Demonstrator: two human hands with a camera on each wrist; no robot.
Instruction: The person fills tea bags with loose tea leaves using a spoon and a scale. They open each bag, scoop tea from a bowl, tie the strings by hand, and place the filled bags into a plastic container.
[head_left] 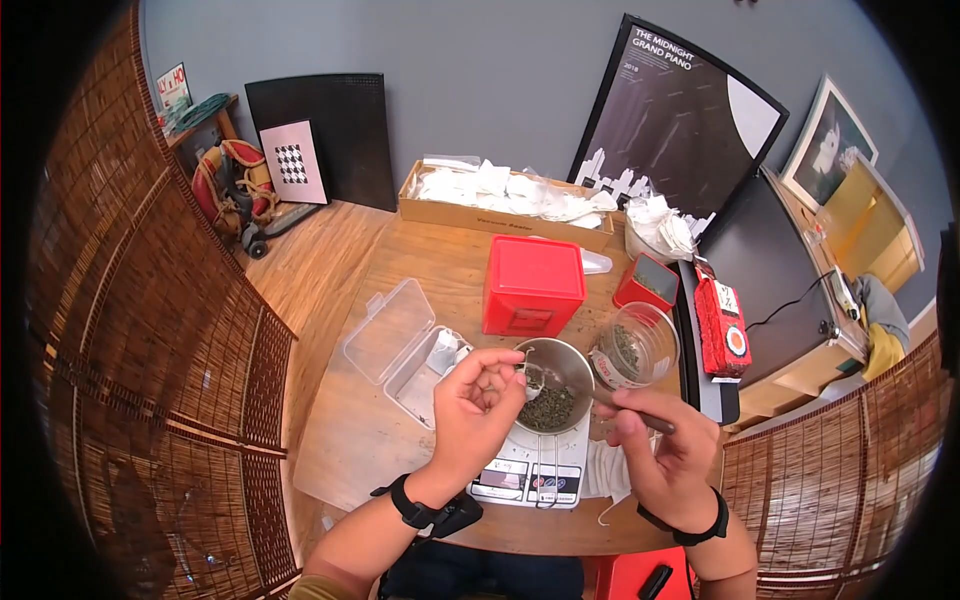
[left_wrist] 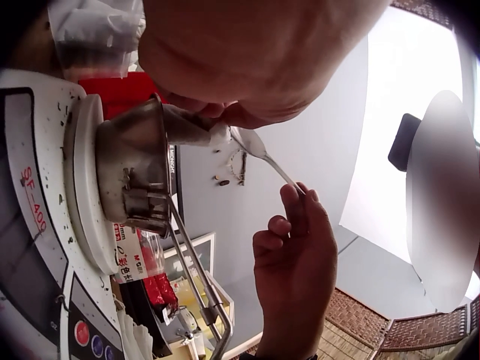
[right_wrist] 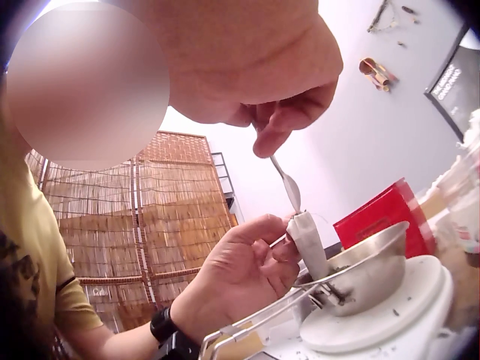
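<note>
My left hand point(head_left: 478, 400) pinches the top of a small white tea bag point(right_wrist: 309, 244) just above a metal pan point(right_wrist: 375, 274). A thin-handled spoon point(right_wrist: 287, 184) is held between thumb and fingers of my right hand point(head_left: 675, 450); its bowl points down into the bag's mouth. Dark dried tea leaves point(head_left: 550, 410) cover the bottom of the pan, which sits on a white kitchen scale point(head_left: 490, 490). The pan's folding wire handle point(left_wrist: 206, 292) sticks out over the scale's front. The left fingers partly hide the bag in the head view.
Left of the scale lies an opened clear plastic box point(head_left: 385, 345) with white tea bags inside. Behind stand a red tin point(head_left: 535, 290) and a cardboard box point(head_left: 500, 222) of white bags. To the right are a clear jar point(head_left: 655, 345), a red packet point(head_left: 722, 325) and flat bags point(head_left: 607, 472).
</note>
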